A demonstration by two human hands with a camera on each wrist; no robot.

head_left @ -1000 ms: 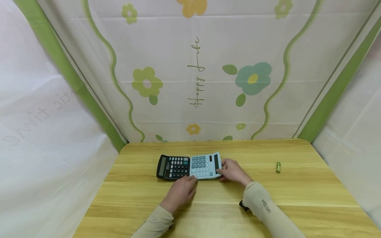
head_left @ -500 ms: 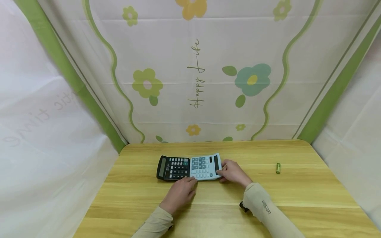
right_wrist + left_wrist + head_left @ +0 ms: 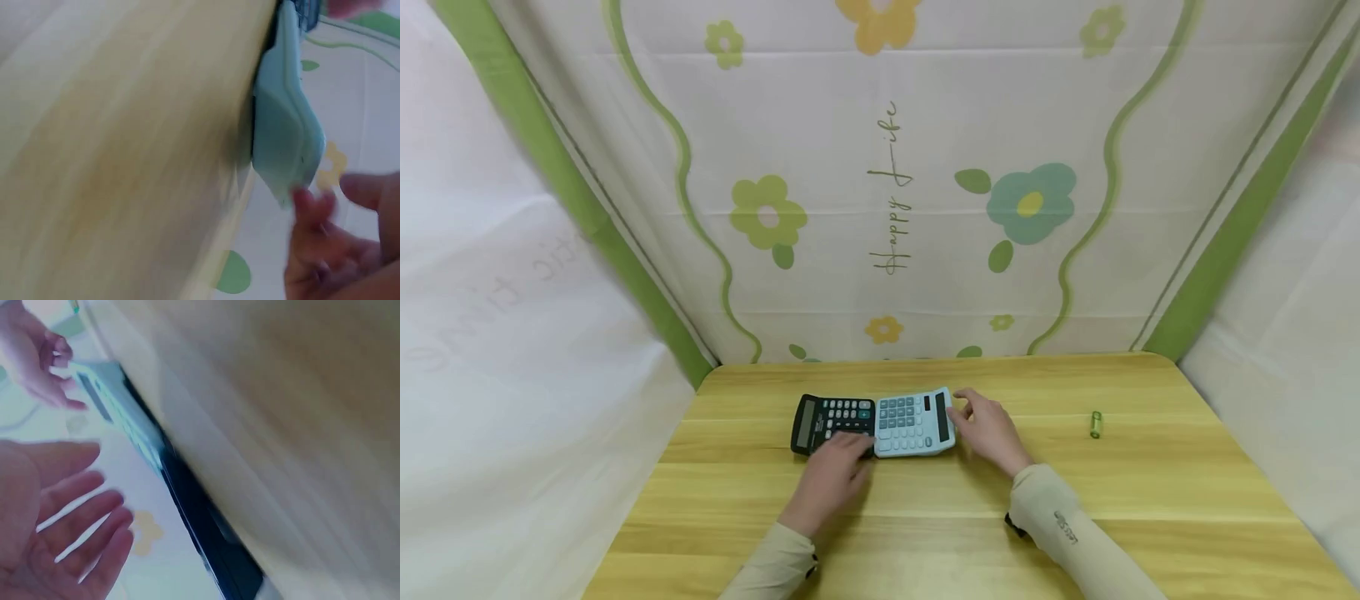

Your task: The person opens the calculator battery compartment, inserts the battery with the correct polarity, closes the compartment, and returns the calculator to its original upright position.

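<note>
A black calculator [image 3: 805, 423] and a light blue calculator [image 3: 901, 443] lie end to end on the wooden table, their screens at the outer ends. My left hand [image 3: 831, 477] is over the near edge of the black one; in the left wrist view its fingers [image 3: 81, 506] are straight and spread, apart from both calculators. At the screen end of the light blue calculator is my right hand [image 3: 994, 429], thumb and fingers parted. The right wrist view shows its fingertips [image 3: 306, 203] close by the calculator's raised end, holding nothing.
A small green battery [image 3: 1096, 424] lies on the table [image 3: 970, 550] to the right. A flower-printed curtain [image 3: 842, 167] hangs behind the table's far edge, and white cloth walls flank both sides.
My left hand has lifted off the join of the calculators and moved left over the black one. The right hand has let go of the light blue calculator's end, its fingers spreading.
</note>
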